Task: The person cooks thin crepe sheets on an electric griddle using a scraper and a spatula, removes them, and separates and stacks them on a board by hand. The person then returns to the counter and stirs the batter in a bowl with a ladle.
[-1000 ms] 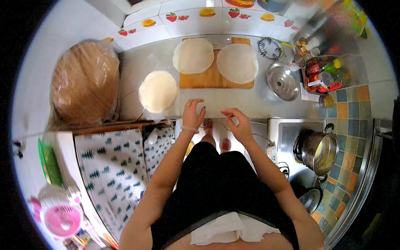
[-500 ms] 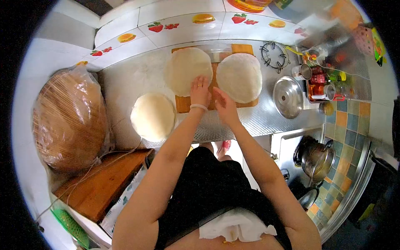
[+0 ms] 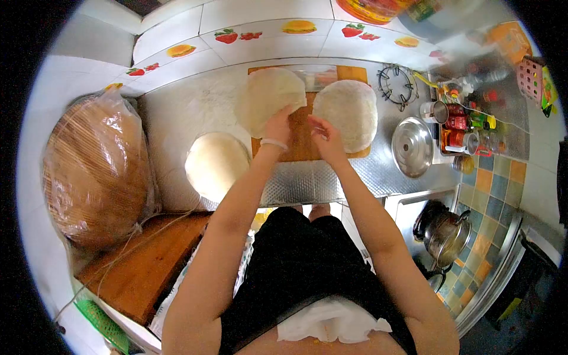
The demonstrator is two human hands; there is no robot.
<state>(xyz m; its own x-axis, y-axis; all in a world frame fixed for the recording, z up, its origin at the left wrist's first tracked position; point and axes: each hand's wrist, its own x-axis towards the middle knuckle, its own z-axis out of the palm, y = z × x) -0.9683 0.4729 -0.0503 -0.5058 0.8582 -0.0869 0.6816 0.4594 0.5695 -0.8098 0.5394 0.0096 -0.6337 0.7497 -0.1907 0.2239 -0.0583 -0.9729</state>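
A thin round dough sheet point(image 3: 269, 94) lies across the left part of a wooden board point(image 3: 302, 151) and onto the counter. My left hand point(image 3: 278, 125), with a white band at the wrist, has its fingers closed at this sheet's lower right edge. Just to the right, my right hand point(image 3: 326, 141) is over the board with fingers curled and tips together. Whatever may be between those tips is too small to make out. Beside that hand is a second flat dough round point(image 3: 349, 115). Another pale dough round point(image 3: 218, 165) rests on the counter at left.
On the metal counter point(image 3: 307, 188) a steel lid point(image 3: 412, 148) and a burner grate point(image 3: 397, 86) sit at right, beside bottles and jars point(image 3: 455, 123). A plastic-wrapped woven item point(image 3: 97, 171) stands at left. A pot point(image 3: 447, 236) is at lower right.
My left hand has moved down from lying on the left dough sheet to its lower right edge. My right hand's fingers have curled in. The view has shifted slightly.
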